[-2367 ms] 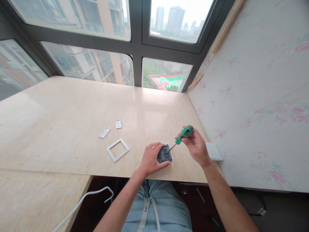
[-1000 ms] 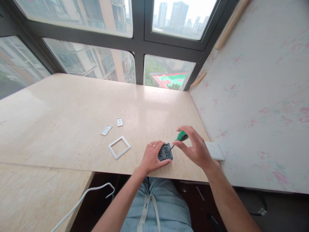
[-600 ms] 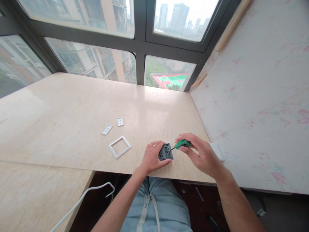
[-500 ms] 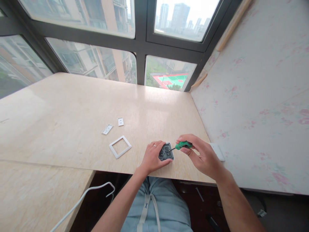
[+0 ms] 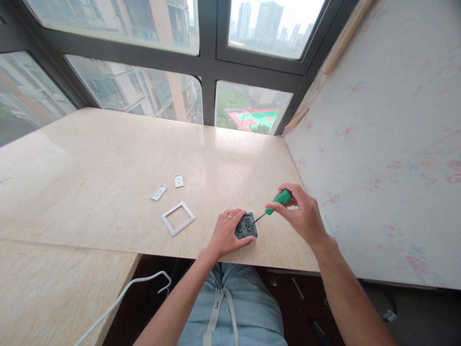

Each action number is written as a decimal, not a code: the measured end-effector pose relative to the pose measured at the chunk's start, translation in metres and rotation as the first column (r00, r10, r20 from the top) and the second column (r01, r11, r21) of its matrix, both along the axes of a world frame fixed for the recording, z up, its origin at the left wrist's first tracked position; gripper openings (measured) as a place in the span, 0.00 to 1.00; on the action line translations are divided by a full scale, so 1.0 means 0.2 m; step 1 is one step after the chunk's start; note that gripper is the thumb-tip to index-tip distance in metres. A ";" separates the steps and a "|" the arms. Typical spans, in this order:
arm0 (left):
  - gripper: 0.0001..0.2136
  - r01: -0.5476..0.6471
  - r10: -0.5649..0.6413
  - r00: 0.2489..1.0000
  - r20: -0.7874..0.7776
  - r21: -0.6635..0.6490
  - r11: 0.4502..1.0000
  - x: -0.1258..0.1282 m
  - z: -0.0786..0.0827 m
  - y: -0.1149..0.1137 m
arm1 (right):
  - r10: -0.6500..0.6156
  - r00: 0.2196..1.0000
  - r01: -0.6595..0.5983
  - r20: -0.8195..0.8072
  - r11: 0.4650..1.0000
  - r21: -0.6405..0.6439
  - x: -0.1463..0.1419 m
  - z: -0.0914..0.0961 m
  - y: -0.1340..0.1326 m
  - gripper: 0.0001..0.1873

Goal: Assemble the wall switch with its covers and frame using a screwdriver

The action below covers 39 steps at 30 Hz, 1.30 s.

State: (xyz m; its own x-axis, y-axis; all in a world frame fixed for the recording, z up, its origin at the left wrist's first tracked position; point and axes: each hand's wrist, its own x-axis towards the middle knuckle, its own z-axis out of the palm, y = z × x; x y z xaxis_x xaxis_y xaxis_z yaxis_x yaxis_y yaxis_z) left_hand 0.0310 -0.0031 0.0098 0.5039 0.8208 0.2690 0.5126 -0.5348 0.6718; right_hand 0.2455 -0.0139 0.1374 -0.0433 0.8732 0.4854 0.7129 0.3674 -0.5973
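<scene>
My left hand is closed around the left side of a dark grey wall socket module, which lies on the countertop near its front edge. In my right hand is a screwdriver with a green handle. Its thin metal shaft slants down to the left, and the tip meets the socket's inner parts near the right side. Left of my left hand lies a white square frame. Two small white socket covers, one tilted and one upright, rest beyond the frame.
The beige countertop runs back to dark-framed windows. A papered wall bounds it on the right. A white cable hangs over the front left edge. My legs are below the counter's edge.
My right hand has risen, tilting the screwdriver from nearly level to a steeper slant, with its tip still at the socket. My left hand holds its place on the socket.
</scene>
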 end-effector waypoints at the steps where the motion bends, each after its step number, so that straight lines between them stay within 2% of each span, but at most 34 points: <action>1: 0.35 -0.002 0.002 1.000 -0.004 0.001 1.000 0.00 0.00 0.00 | -0.017 0.996 0.013 0.082 0.999 0.052 -0.01 0.01 0.01 0.19; 3: 0.35 -0.004 0.004 1.000 -0.012 0.004 1.000 0.00 0.00 0.00 | -0.014 0.978 -0.009 0.209 0.994 0.106 -0.04 0.04 0.01 0.19; 6: 0.35 -0.005 0.005 1.000 -0.012 0.006 1.000 0.00 0.00 0.00 | 0.077 0.963 -0.096 0.260 0.994 0.060 -0.08 0.09 -0.01 0.15; 11: 0.34 -0.009 0.009 1.000 -0.002 0.005 1.000 0.01 0.01 -0.01 | 0.265 0.959 -0.249 0.103 0.957 -0.148 -0.09 0.16 -0.09 0.19; 13: 0.34 -0.004 0.004 1.000 -0.002 0.002 1.000 0.01 0.01 -0.01 | 0.296 0.954 -0.282 0.053 0.942 -0.184 -0.08 0.17 -0.10 0.21; 19: 0.35 0.024 -0.024 1.000 0.011 0.004 1.000 -0.01 0.01 0.00 | 0.245 0.965 -0.234 0.097 0.966 -0.108 -0.07 0.18 -0.10 0.15; 23: 0.35 0.029 -0.029 0.999 0.022 -0.005 1.000 -0.02 0.00 0.00 | 0.210 0.975 -0.206 0.072 0.977 -0.057 -0.05 0.16 -0.11 0.13; 25: 0.35 0.034 -0.033 0.999 0.033 -0.017 0.999 -0.02 0.00 0.00 | 0.163 0.986 -0.163 0.013 0.987 -0.012 -0.03 0.13 -0.13 0.13; 28: 0.35 0.051 -0.049 0.998 0.048 -0.044 0.998 -0.03 0.01 0.01 | 0.043 0.980 -0.038 -0.195 0.999 0.032 0.01 0.09 -0.15 0.14; 30: 0.35 0.070 -0.067 0.996 0.054 -0.061 0.996 -0.04 0.01 0.01 | -0.044 0.927 0.062 -0.371 0.997 0.039 0.04 0.06 -0.17 0.13; 33: 0.35 0.116 -0.111 0.992 0.063 -0.091 0.989 -0.07 0.02 0.02 | -0.113 0.772 0.131 -0.626 0.991 -0.017 0.07 0.01 -0.17 0.12; 36: 0.35 0.156 -0.149 0.987 0.061 -0.119 0.981 -0.08 0.03 0.04 | -0.175 0.596 0.054 -0.784 0.982 -0.179 0.07 -0.08 -0.15 0.14; 37: 0.35 0.161 -0.155 0.986 0.056 -0.123 0.979 -0.08 0.04 0.04 | -0.220 0.566 0.007 -0.794 0.965 -0.262 0.06 -0.13 -0.14 0.16; 39: 0.35 0.164 -0.160 0.986 0.041 -0.121 0.979 -0.09 0.05 0.04 | -0.324 0.579 -0.088 -0.748 0.888 -0.452 0.03 -0.22 -0.14 0.21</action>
State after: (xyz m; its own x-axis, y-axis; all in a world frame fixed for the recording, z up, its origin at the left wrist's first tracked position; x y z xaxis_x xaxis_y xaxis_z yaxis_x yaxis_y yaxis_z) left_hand 0.0139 0.0058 0.0197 0.6258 0.7570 0.1881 0.4041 -0.5209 0.7519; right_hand 0.2520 -0.0416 0.0943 0.2920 0.9480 -0.1268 -0.1037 -0.1004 -0.9895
